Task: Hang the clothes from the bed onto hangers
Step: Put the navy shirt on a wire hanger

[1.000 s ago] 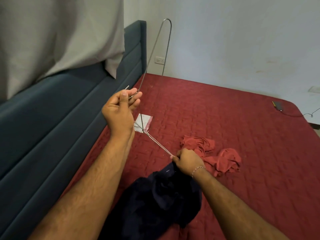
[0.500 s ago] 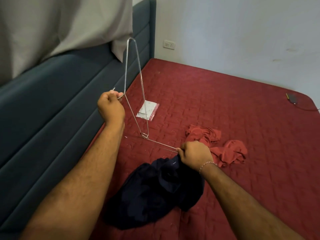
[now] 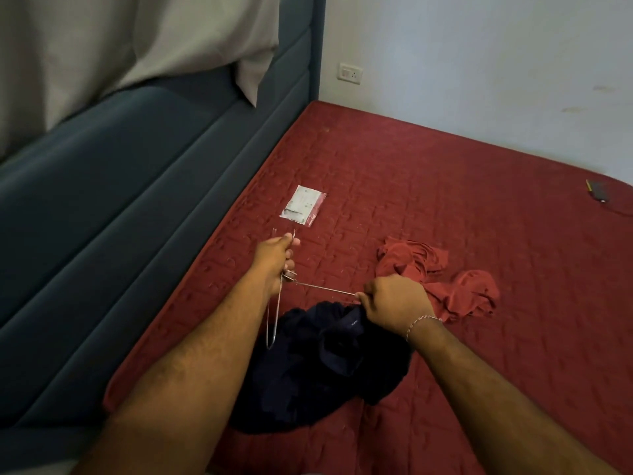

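Observation:
A thin metal wire hanger is in both hands over the red bed. My left hand grips it near the hook, and one arm of the hanger points down toward me. My right hand pinches the end of the other arm together with the edge of a dark navy garment, which lies bunched on the bed under my wrists. A crumpled red garment lies on the bed just beyond my right hand.
A blue padded headboard runs along the left, with a pale cloth draped over its top. A small clear packet lies on the bed past my left hand. A dark small device with a cable sits at the far right edge.
My left hand has swung the hanger over: its long loop pointed up past the headboard and now hangs down toward me. The right hand kept its hold on the hanger end and navy garment.

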